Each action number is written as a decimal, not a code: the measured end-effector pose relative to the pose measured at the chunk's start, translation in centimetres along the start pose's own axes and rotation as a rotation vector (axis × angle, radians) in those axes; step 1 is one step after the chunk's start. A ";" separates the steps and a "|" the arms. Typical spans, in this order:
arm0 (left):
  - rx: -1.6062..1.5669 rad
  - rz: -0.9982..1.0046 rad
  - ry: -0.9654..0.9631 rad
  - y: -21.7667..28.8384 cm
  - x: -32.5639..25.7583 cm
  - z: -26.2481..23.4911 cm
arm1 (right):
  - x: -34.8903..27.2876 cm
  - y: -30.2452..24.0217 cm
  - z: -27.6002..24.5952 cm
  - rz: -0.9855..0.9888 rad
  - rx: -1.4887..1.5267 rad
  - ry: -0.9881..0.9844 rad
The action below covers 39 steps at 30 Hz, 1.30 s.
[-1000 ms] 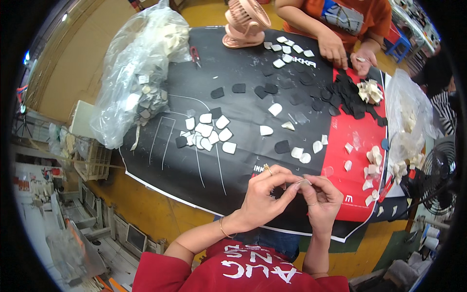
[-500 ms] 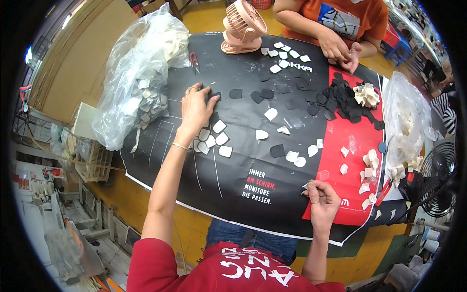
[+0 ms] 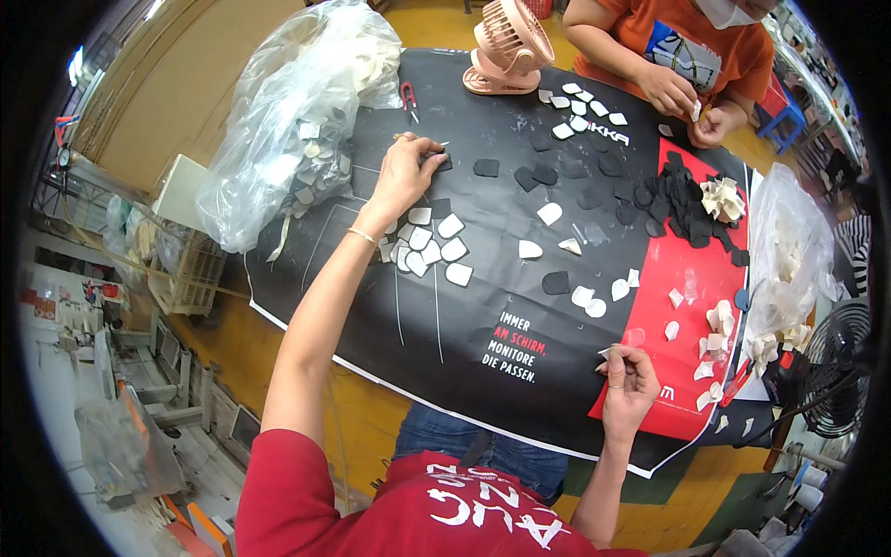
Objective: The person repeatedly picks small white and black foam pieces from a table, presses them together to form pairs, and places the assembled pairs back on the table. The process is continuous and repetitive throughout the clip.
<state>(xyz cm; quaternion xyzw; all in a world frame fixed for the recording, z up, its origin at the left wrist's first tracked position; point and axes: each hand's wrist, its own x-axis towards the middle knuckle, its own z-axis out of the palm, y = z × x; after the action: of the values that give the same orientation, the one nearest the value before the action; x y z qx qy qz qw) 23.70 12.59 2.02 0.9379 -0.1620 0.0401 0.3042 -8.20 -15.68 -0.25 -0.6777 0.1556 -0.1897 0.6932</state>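
My left hand (image 3: 401, 176) reaches over the black sheet (image 3: 445, 316), its fingertips and thumb closed round the edge of a small black patch (image 3: 444, 164). A thin pale sliver shows at those fingertips. Just nearer to me lies a cluster of white patches with dark edges (image 3: 453, 249). Over the right part of the sheet, by the edge of its red band (image 3: 640, 339), my right hand (image 3: 628, 382) pinches a small white piece (image 3: 604, 353) between thumb and fingers. Most of that piece is hidden by the fingers.
Red-handled thread snips (image 3: 409, 100) lie beside a clear bag of patches (image 3: 269, 176). A pink fan (image 3: 506, 51) stands at the far edge. Black patches (image 3: 682, 200) are heaped on the red band. Across the table, another person's hands (image 3: 696, 111) hold a white piece.
The whole view has shifted, carrying the table rightward. My left fingers and thumb have drawn together at the black patch. My right hand keeps its pinch. The other person's hands have moved apart.
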 end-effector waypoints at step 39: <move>-0.113 0.936 0.131 12.8 -18.6 4.4 | 0.4 -0.8 -0.8 0.160 0.097 0.038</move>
<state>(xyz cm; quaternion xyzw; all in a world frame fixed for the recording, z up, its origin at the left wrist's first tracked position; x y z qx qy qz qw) 1.78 5.46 2.40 0.7417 -0.5496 0.2229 0.3133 -8.29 -16.52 0.58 -0.6252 0.2128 -0.1539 0.7349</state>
